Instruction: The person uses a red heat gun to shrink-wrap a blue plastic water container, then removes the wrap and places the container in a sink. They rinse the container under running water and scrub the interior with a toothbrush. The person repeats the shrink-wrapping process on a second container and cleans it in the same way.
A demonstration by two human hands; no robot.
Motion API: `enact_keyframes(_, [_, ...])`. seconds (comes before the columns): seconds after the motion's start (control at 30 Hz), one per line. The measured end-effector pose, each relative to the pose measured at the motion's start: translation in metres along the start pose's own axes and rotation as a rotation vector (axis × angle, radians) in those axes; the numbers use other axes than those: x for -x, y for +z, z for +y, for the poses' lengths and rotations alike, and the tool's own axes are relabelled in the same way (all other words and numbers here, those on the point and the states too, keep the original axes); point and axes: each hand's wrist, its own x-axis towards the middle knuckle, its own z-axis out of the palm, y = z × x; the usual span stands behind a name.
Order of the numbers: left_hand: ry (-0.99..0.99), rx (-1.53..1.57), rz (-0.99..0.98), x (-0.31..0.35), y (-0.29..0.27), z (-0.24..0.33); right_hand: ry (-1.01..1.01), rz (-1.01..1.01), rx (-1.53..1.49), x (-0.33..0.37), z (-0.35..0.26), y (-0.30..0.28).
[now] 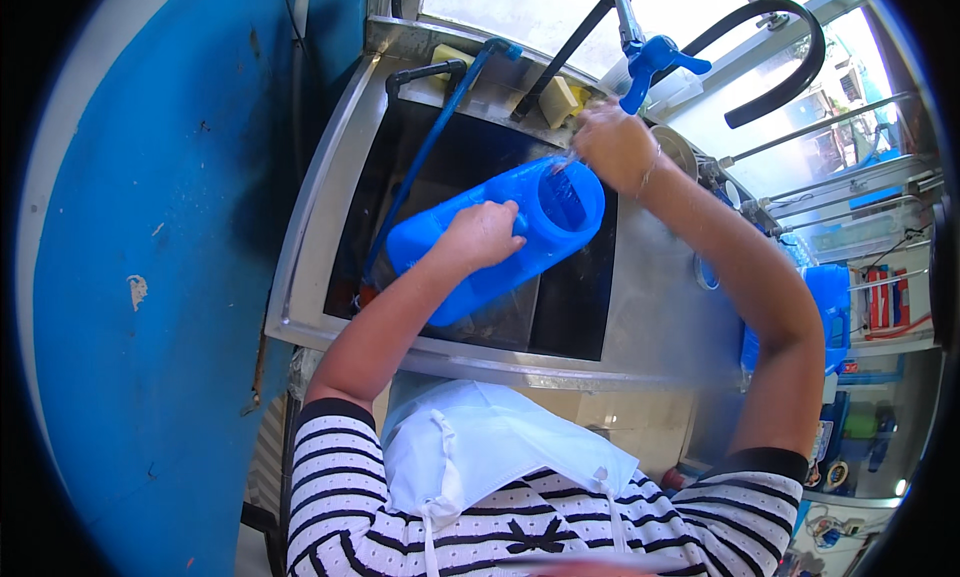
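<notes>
My left hand (482, 237) is wrapped round the handle of a big blue plastic jug (440, 239), which lies tilted over the sink (572, 312) with its wide round mouth toward the upper right. Just beyond that mouth is my right hand (618, 149), its fingers bent and blurred by motion, so whether they hold anything is hidden. Water glints around its fingers and wrist. Right above it is a blue tap handle (660, 65) on a pipe.
A thin blue pipe (425, 142) slants across the sink's left side. Yellow sponges (560, 102) sit on the back ledge. A black curved hose (812, 47) arches at upper right. Another blue container (826, 299) stands at the right, and a blue wall (150, 257) rises at left.
</notes>
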Motion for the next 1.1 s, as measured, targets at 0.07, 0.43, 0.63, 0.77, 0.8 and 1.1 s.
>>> enact_keyframes(0.07, [0.001, -0.068, 0.033, -0.004, -0.008, -0.005, -0.177, 0.249, -0.115, 0.012, -0.011, 0.002])
enact_keyframes(0.43, [0.157, -0.351, -0.101, -0.035, -0.031, 0.007, -0.427, 0.385, -0.118, 0.040, -0.006, 0.004])
enact_keyframes(0.63, [0.180, -0.335, -0.063, -0.038, -0.015, 0.016, -0.345, 0.335, -0.131, 0.042, 0.006, 0.027])
enact_keyframes(0.77, [0.041, -0.082, 0.037, -0.025, 0.005, 0.015, 0.119, -0.034, -0.108, 0.038, 0.027, 0.047])
enact_keyframes(0.8, [-0.023, 0.009, 0.051, -0.020, 0.013, 0.018, 0.187, -0.087, -0.118, 0.041, 0.028, 0.047])
enact_keyframes(1.1, [-0.185, 0.147, 0.069, -0.020, 0.018, 0.014, 0.297, -0.399, -0.665, 0.071, -0.013, -0.002])
